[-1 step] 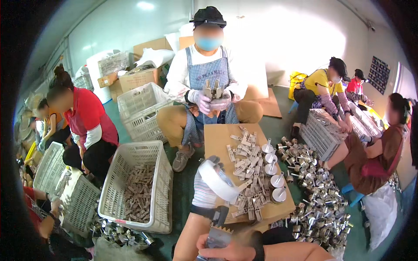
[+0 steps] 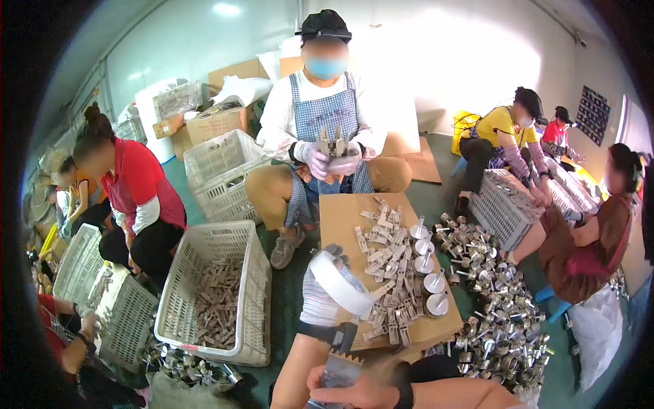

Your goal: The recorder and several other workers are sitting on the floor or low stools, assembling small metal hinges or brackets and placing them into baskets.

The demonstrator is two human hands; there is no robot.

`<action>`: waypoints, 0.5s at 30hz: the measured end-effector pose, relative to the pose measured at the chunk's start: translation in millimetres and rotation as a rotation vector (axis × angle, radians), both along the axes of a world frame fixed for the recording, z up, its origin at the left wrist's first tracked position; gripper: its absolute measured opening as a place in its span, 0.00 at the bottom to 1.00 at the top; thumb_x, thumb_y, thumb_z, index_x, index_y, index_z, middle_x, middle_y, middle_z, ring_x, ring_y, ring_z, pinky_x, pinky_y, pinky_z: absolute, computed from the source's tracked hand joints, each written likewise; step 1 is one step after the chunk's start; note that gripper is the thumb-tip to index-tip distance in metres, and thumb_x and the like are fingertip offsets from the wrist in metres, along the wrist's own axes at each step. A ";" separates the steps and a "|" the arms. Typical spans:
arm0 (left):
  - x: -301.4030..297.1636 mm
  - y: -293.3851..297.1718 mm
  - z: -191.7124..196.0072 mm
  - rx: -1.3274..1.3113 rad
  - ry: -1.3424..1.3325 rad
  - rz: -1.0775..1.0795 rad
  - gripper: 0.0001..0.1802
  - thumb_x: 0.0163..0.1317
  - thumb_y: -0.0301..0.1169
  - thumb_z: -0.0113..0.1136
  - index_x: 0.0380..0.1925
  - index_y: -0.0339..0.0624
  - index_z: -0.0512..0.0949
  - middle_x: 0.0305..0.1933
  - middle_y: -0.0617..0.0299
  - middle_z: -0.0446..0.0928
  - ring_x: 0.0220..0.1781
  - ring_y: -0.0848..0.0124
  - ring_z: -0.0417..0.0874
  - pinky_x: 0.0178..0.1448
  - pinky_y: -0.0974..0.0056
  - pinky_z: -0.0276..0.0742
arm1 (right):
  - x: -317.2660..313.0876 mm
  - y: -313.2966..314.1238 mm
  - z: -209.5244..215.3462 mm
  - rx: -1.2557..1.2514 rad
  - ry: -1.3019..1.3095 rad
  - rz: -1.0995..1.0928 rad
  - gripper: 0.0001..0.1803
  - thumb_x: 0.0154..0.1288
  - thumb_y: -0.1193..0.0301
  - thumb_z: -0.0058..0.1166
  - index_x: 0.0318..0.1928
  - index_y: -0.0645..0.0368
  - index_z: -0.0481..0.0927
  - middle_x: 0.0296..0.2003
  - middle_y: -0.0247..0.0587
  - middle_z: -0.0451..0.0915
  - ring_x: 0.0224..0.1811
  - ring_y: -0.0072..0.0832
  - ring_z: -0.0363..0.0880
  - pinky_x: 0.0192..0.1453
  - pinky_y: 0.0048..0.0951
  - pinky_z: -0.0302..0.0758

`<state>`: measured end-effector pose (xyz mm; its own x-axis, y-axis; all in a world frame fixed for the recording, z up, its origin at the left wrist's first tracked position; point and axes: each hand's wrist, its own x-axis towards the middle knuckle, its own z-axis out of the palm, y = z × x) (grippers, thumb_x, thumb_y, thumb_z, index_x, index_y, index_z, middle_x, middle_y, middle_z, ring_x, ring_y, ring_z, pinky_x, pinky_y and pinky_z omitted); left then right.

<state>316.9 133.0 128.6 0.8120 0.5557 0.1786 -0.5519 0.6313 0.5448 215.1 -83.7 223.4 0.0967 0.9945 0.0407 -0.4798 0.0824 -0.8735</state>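
My left hand (image 2: 315, 305), in a striped glove with grey fingertips, is closed at a white ring that looks like a tape roll (image 2: 340, 290). The ring covers much of the palm and fingers. Closer to me, my bare right hand (image 2: 357, 394) grips a metal piece with a serrated edge, like a tape dispenser's cutter (image 2: 343, 371), beside my left wrist. Motion blurs part of this hand. Just beyond lies a cardboard sheet (image 2: 340, 211) bearing a heap of flat metal clips (image 2: 392, 273). Along its right side stand several round metal discs with stems (image 2: 434, 283).
A white crate (image 2: 255, 300) of metal clips stands at left. Stemmed metal parts (image 2: 501, 313) are heaped on the floor at right. A person (image 2: 327, 116) in a checked apron sits opposite, gloved hands around metal clips. Other people work on both sides among crates (image 2: 504, 211).
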 end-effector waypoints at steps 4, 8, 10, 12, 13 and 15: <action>-4.8 -5.3 8.2 -0.066 0.082 0.092 0.16 0.58 0.20 0.56 0.48 0.34 0.74 0.45 0.56 0.77 0.43 0.64 0.78 0.46 0.62 0.77 | 12.3 8.4 -5.5 0.008 -0.002 0.046 0.05 0.63 0.70 0.58 0.34 0.57 0.75 0.30 0.28 0.75 0.34 0.16 0.73 0.40 0.21 0.69; -12.1 13.1 -9.9 0.001 0.149 0.110 0.18 0.56 0.19 0.57 0.49 0.34 0.74 0.46 0.56 0.77 0.43 0.64 0.78 0.46 0.62 0.77 | 20.2 14.2 -6.5 0.020 0.004 0.091 0.06 0.64 0.70 0.57 0.35 0.57 0.75 0.30 0.27 0.74 0.34 0.15 0.72 0.40 0.20 0.69; -11.8 6.0 -3.6 0.005 0.170 0.148 0.18 0.56 0.19 0.57 0.49 0.35 0.74 0.46 0.56 0.77 0.43 0.64 0.78 0.46 0.62 0.77 | 25.8 15.7 -9.0 0.015 -0.001 0.096 0.06 0.64 0.69 0.57 0.35 0.57 0.75 0.30 0.26 0.74 0.34 0.15 0.72 0.40 0.20 0.69; -10.9 -1.7 3.2 0.014 0.185 0.190 0.18 0.56 0.19 0.58 0.49 0.35 0.74 0.46 0.57 0.77 0.44 0.65 0.78 0.46 0.61 0.77 | 31.2 16.1 -11.3 0.011 0.003 0.093 0.06 0.65 0.69 0.57 0.35 0.57 0.75 0.31 0.26 0.74 0.35 0.14 0.71 0.40 0.20 0.69; -10.3 -5.0 5.4 0.039 0.219 0.216 0.19 0.56 0.19 0.58 0.49 0.35 0.74 0.46 0.57 0.77 0.44 0.65 0.78 0.46 0.61 0.77 | 33.7 16.0 -12.3 0.010 0.004 0.096 0.07 0.65 0.69 0.57 0.35 0.57 0.74 0.31 0.26 0.74 0.35 0.14 0.71 0.40 0.19 0.69; -9.7 -5.5 5.4 0.068 0.253 0.247 0.19 0.56 0.19 0.58 0.50 0.35 0.73 0.47 0.57 0.77 0.43 0.65 0.78 0.47 0.61 0.77 | 36.7 14.1 -13.9 0.006 0.005 0.097 0.07 0.65 0.68 0.56 0.36 0.57 0.74 0.31 0.25 0.73 0.35 0.13 0.71 0.40 0.19 0.68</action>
